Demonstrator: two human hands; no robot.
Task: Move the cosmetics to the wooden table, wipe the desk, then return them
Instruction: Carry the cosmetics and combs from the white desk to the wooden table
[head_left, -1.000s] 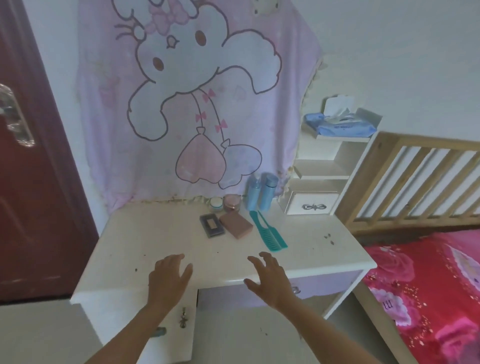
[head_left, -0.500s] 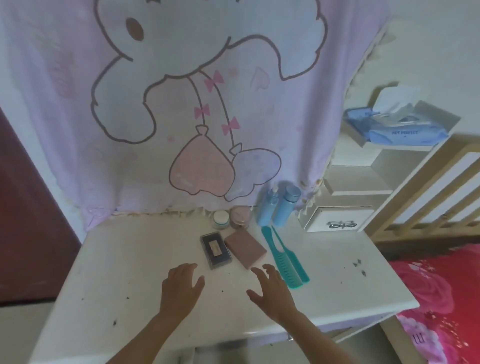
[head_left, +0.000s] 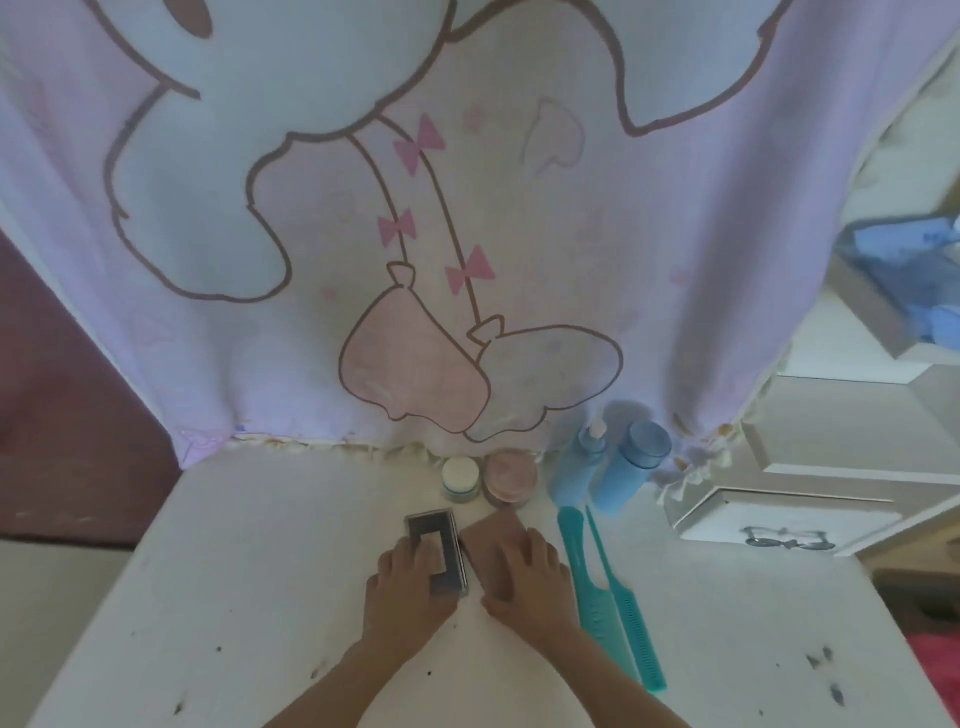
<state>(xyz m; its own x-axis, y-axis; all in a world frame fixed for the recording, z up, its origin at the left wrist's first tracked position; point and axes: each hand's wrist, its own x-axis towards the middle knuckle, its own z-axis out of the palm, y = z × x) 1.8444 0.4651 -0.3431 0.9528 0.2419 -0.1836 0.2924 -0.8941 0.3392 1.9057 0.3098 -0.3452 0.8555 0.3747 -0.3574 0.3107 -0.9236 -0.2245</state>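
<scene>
reaching over the white desk (head_left: 249, 571), i have both hands down on the two flat cases in the lower middle of the frame. my left hand (head_left: 410, 590) lies on the dark grey palette (head_left: 432, 521) with its fingers over the lid. i cannot tell whether my thumb has hold of its edge or the hand merely rests there. my right hand (head_left: 530, 582) lies flat on the pink-brown case (head_left: 488, 532), fingers spread and straight, gripping nothing. the two cases sit side by side, touching or nearly so. just right of my right hand lie two teal combs (head_left: 584, 582), side by side, running toward the bottom of the frame. above the cases, against the hanging pink cartoon cloth (head_left: 467, 218), stand a white jar (head_left: 460, 478) and a pink jar (head_left: 510, 477), close together. two blue bottles (head_left: 631, 467) stand to their right. a small white drawer unit (head_left: 779, 519) sits at the right edge of the frame.
</scene>
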